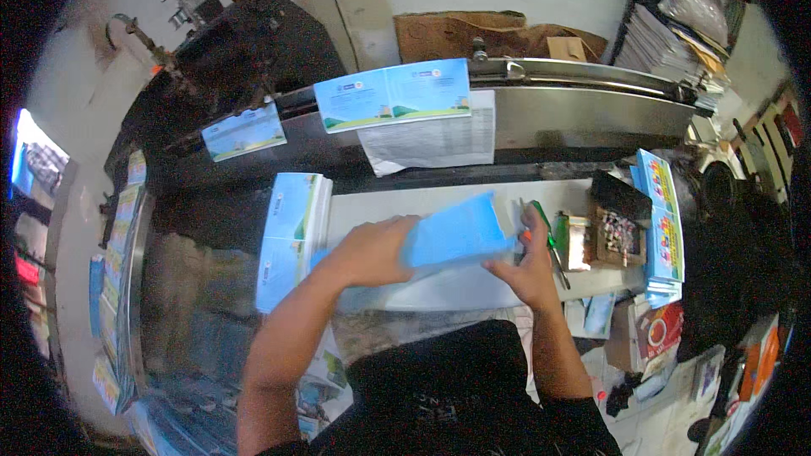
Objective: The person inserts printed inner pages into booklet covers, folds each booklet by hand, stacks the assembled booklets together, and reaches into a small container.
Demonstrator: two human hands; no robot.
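Note:
A light-blue stack of printed sheets, slightly blurred, is in the middle, just over a white work surface. My left hand is closed on its left end, with the fingers partly hidden. At its right end my right hand has thumb and fingers apart, close to the edge of the sheets; whether it touches them I cannot tell. Just beyond these fingers lies a slim green-and-black tool, perhaps scissors. A pile of blue-and-green printed sheets lies left of my left hand.
To the right are an open box of small pieces and a stack of colourful printed booklets. A long metal machine bar crosses behind the surface, with printed sheets on it. More papers line the left edge.

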